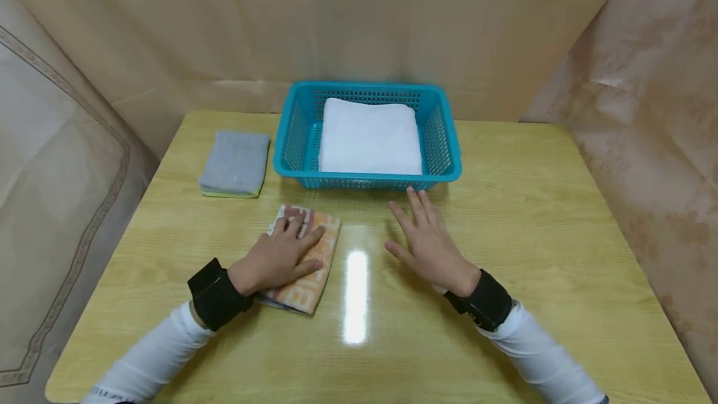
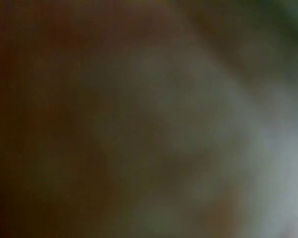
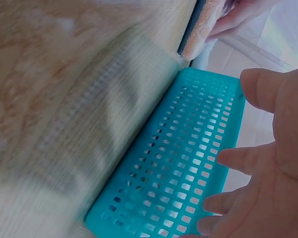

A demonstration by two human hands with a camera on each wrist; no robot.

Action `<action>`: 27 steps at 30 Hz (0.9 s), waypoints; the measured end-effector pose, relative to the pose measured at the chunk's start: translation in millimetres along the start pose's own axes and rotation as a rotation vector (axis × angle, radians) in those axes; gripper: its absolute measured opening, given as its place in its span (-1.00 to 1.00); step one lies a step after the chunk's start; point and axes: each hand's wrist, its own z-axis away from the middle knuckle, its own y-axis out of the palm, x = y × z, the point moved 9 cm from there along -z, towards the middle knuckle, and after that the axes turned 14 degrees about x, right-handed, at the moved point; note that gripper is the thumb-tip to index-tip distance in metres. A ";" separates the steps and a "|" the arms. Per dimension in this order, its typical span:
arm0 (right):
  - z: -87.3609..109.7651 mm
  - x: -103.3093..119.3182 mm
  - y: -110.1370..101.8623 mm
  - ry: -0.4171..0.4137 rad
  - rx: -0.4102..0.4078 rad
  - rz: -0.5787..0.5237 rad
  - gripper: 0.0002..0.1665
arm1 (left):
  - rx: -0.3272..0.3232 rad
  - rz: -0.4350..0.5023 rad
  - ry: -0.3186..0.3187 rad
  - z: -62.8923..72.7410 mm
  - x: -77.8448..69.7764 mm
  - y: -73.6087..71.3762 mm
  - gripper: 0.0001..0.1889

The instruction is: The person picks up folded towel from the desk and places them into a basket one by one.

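Note:
My left hand point(image 1: 283, 253) rests palm down on a folded towel point(image 1: 321, 267) with orange, maroon and white lettering, fingers spread over it. The left wrist view is dark and blurred. To the right, my right hand point(image 1: 430, 251) is held with its fingers spread, holding nothing, its fingertips near the front of a blue-green plastic basket point(image 1: 367, 181). Inside the basket lies a folded white towel point(image 1: 370, 137). In the right wrist view, the perforated basket wall point(image 3: 176, 148) stands beyond the spread fingers point(image 3: 238, 159).
A folded grey cloth point(image 1: 235, 163) with a green edge lies left of the basket on the wooden table point(image 1: 521, 217). Behind the table hangs a beige curtain point(image 1: 359, 24). Patterned fabric point(image 1: 650, 98) borders the right side.

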 end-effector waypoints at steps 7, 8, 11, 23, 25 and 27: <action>-2.2 3.0 1.8 -0.006 -0.012 0.012 -0.13 | 0.082 0.012 0.045 -4.6 4.4 0.4 -0.34; -2.9 3.5 1.5 -0.008 -0.010 0.008 -0.12 | 0.096 0.015 0.050 -5.0 5.4 0.5 -0.35; -5.4 4.4 1.9 -0.012 -0.007 0.000 -0.12 | 0.115 0.018 0.060 -5.1 8.3 -0.1 -0.35; -7.9 4.6 2.9 0.006 0.019 -0.004 -0.12 | 0.046 0.020 0.093 -4.0 5.8 -3.5 -0.36; -8.0 5.1 4.1 0.012 0.030 -0.004 -0.11 | 0.039 0.011 0.097 -4.7 5.6 -3.1 -0.36; -7.9 5.2 4.5 0.019 0.034 -0.005 -0.11 | 0.039 0.006 0.097 -5.0 6.0 -2.4 -0.36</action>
